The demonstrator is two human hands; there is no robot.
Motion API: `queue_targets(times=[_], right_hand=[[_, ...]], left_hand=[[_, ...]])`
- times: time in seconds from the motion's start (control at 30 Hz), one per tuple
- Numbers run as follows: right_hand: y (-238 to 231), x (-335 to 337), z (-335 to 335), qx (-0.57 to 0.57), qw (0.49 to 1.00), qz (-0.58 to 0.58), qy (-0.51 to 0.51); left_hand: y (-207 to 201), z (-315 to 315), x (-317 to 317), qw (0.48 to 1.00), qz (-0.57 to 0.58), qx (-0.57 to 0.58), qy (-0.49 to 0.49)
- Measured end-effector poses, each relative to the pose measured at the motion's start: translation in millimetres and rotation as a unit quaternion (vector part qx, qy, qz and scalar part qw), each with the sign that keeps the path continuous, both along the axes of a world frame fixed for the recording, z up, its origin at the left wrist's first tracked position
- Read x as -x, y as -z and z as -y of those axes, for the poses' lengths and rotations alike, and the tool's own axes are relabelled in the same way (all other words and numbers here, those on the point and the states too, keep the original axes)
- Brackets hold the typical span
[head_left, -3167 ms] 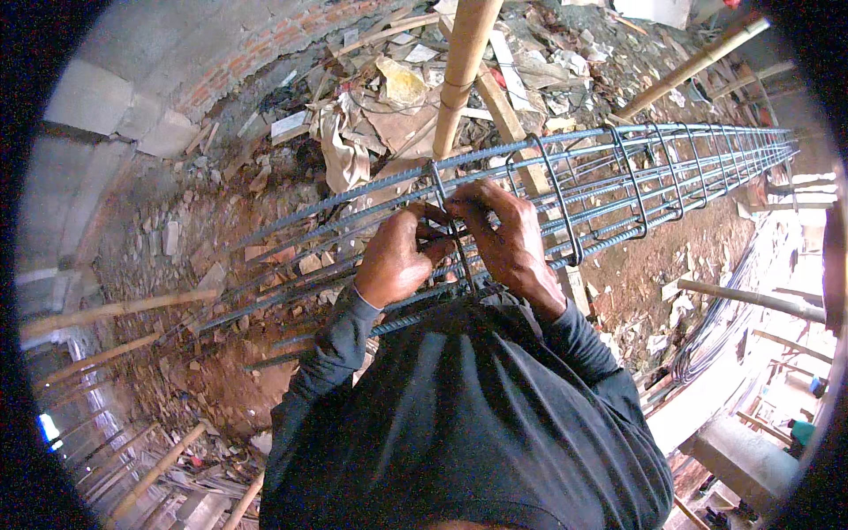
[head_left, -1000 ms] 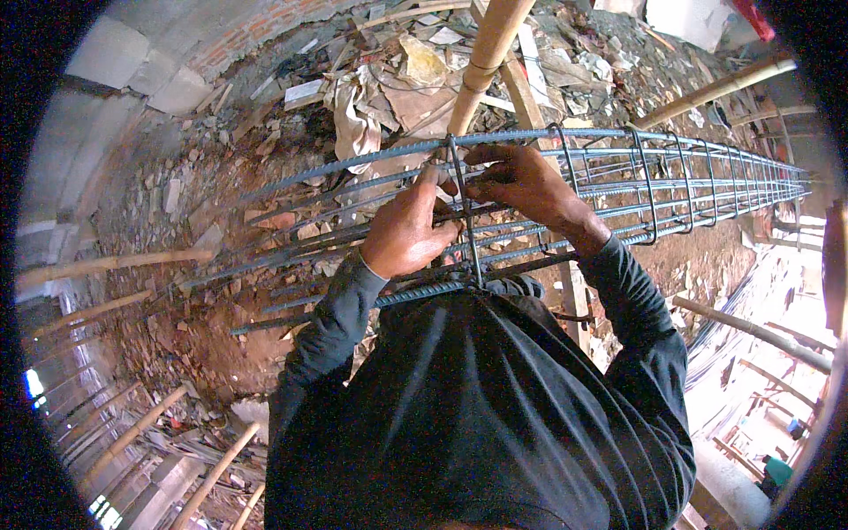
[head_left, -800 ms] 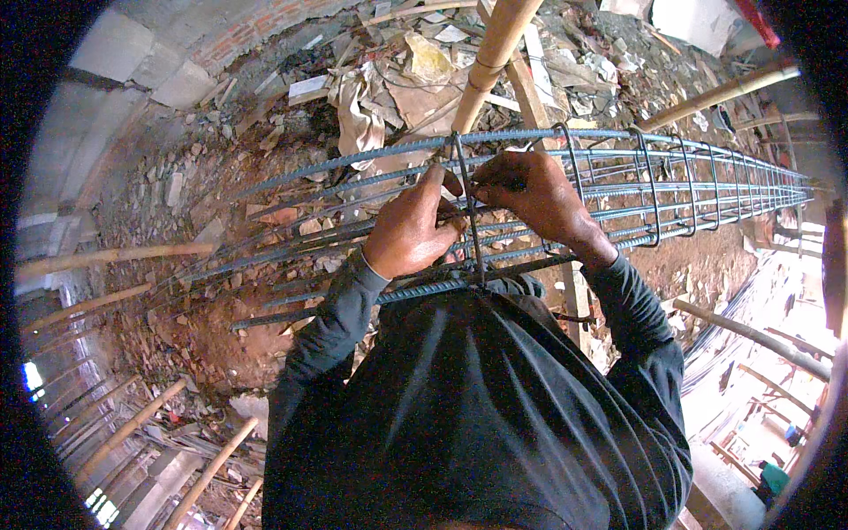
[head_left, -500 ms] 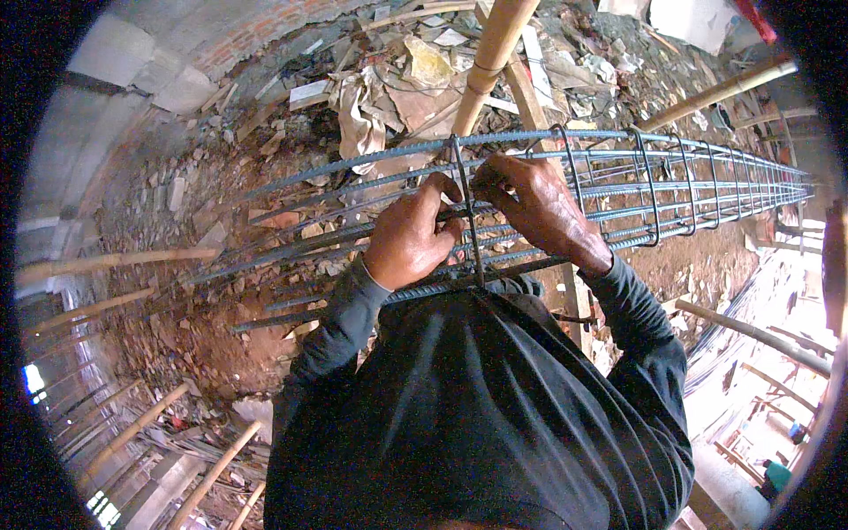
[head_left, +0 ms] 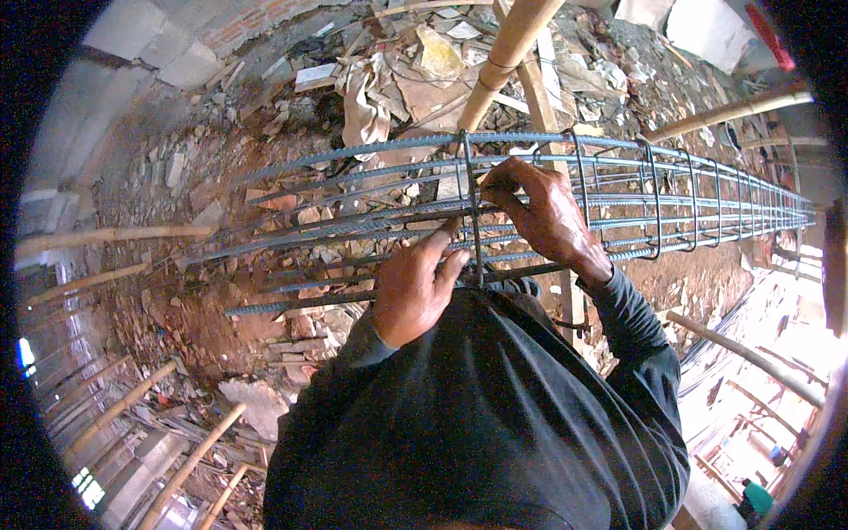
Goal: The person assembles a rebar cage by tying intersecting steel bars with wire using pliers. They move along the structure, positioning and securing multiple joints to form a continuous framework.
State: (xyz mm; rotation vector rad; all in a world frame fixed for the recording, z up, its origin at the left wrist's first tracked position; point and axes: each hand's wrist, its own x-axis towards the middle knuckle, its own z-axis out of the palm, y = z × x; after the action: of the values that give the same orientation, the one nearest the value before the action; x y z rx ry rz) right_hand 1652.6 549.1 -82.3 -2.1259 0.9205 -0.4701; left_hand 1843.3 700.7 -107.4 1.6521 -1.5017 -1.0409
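A long cage of ribbed steel rebar (head_left: pixel 521 138) runs across in front of me, its bars bound by rectangular steel stirrups (head_left: pixel 654 199). Both my hands are at the nearest stirrup (head_left: pixel 472 203), which stands between them. My right hand (head_left: pixel 552 216) is just right of it, thumb and fingertips pinched together over the middle bars. Whatever is in that pinch is too small to make out. To the stirrup's left, my left hand (head_left: pixel 413 287) has its thumb and forefinger apart, their tips close to the stirrup and a bar.
A thick bamboo pole (head_left: pixel 508 62) and a wooden post (head_left: pixel 537 93) rise behind the cage. Broken rubble and scraps (head_left: pixel 424 88) cover the ground beyond. More bamboo poles (head_left: pixel 124 234) stick out at left, and another pole (head_left: pixel 746 344) lies at right.
My left hand has dropped lower and toward me, its thumb and forefinger coming away from the upper bars. The right hand stays near the stirrup, fingers still pinched. The view has shifted slightly.
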Motion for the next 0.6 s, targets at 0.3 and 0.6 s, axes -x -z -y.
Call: queue_targets(times=[0.3, 0.6], right_hand=[[26, 2, 0, 0.149, 0.987, 0.052, -0.040], [27, 4, -3, 0.170, 0.981, 0.068, -0.064]], left_hand=[[16, 7, 16, 0.995, -0.075, 0.030, -0.063], [11, 9, 17, 0.993, -0.026, 0.078, -0.080]])
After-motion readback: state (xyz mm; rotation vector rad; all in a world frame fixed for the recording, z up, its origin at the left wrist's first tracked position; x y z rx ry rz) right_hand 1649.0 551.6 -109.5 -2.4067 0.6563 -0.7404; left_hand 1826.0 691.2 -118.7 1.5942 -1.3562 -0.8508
